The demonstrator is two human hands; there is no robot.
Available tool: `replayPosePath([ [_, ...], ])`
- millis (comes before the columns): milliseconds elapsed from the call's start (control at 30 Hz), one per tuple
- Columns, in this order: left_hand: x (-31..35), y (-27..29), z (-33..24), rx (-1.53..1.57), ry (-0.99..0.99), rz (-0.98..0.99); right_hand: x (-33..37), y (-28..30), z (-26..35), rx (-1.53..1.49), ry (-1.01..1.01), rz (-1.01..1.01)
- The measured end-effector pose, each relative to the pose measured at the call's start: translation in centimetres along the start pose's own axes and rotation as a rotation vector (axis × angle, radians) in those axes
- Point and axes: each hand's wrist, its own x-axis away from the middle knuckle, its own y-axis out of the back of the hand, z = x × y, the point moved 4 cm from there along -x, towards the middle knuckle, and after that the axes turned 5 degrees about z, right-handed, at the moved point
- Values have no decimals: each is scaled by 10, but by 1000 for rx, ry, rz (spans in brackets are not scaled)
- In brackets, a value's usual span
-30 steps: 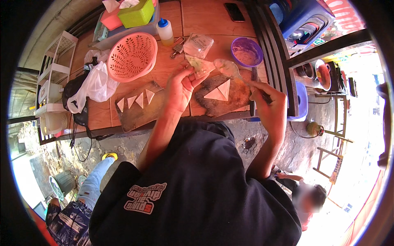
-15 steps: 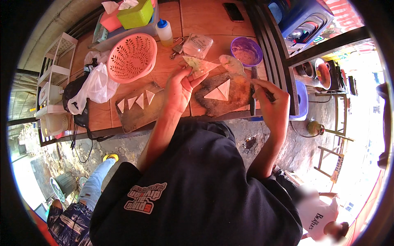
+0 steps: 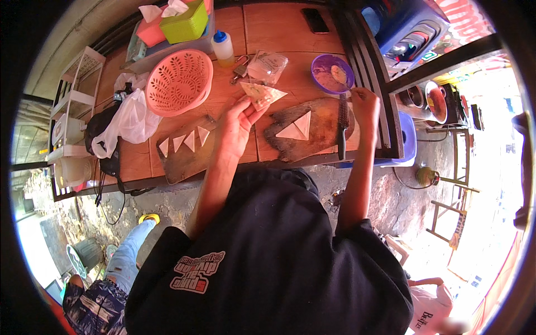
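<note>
My left hand [image 3: 237, 127] holds up a folded triangular pastry wrapper [image 3: 261, 96], with pale greenish filling showing on it. My right hand [image 3: 365, 106] grips a spoon [image 3: 338, 74] whose filled bowl lies inside the purple bowl [image 3: 316, 78]; pinkish-brown filling coats that bowl's inside. Below, more pale triangular wrappers [image 3: 296, 128] lie on a worn wooden cutting board [image 3: 321, 111]. A black-handled knife [image 3: 342, 134] rests along the board's right side, close to my right forearm. Several small folded triangles [image 3: 191, 140] sit on a second board [image 3: 184, 164] at the left.
A pink perforated basket [image 3: 180, 84], a squeeze bottle [image 3: 223, 49] with a blue cap, a clear plastic packet [image 3: 268, 66] and a padlock [image 3: 240, 69] stand behind my left hand. White plastic bags [image 3: 134, 117] lie farther left. At the back is a phone [image 3: 315, 20]. Two other people are below.
My right hand has moved up and right, bringing the spoon from beside the wrapper into the purple bowl. My left hand, still holding the wrapper, has shifted slightly left and down.
</note>
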Motion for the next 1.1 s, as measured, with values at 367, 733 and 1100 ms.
replayPosePath([
  [367,13,-10,-34,-81,-62,67,-24,-32,-19,554,-176,120],
  [733,18,-27,-82,-119,105,285,100,-13,165,-303,706,-16],
  [1100,23,-36,-75,-181,117,265,114,-4,192,-302,887,5],
])
